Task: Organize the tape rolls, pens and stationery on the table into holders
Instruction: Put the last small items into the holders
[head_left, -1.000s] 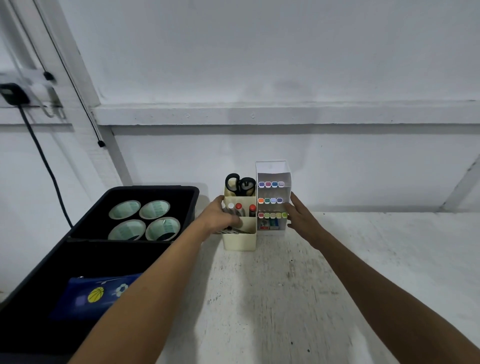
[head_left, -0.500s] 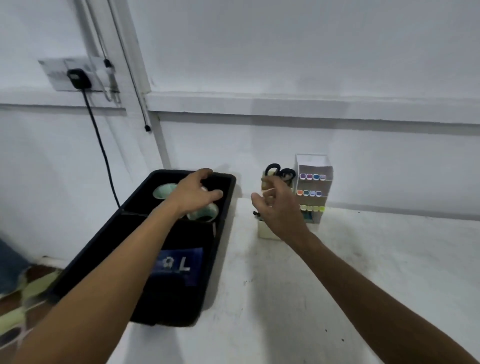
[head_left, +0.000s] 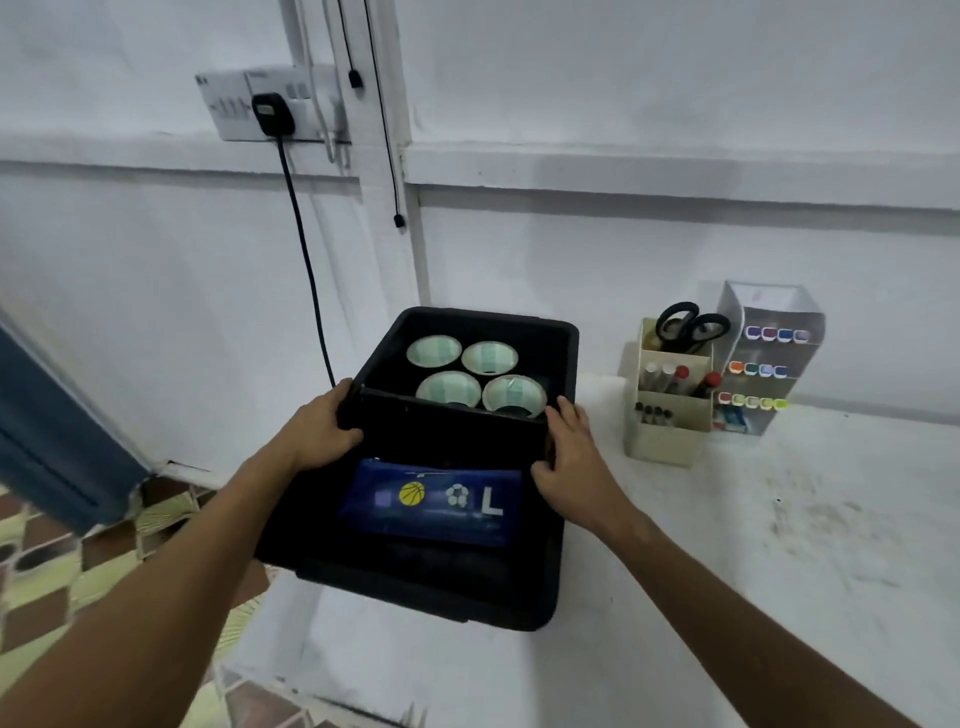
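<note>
The black plastic bin (head_left: 563, 343) sits at the table's left edge, partly overhanging. The left hand (head_left: 319, 431) grips its left rim; the right hand (head_left: 571, 462) lies flat against the right wall. It looks stiff and light, so hold both rims.

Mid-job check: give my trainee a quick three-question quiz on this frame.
1. How many tape rolls sit in the black bin?
2. True or false: the scissors lie flat on the table.
3. Which hand touches the bin: A left hand only, B right hand only, C both?

Key: 1. Four. 2. False, they stand in the cream holder. 3. C.
</note>
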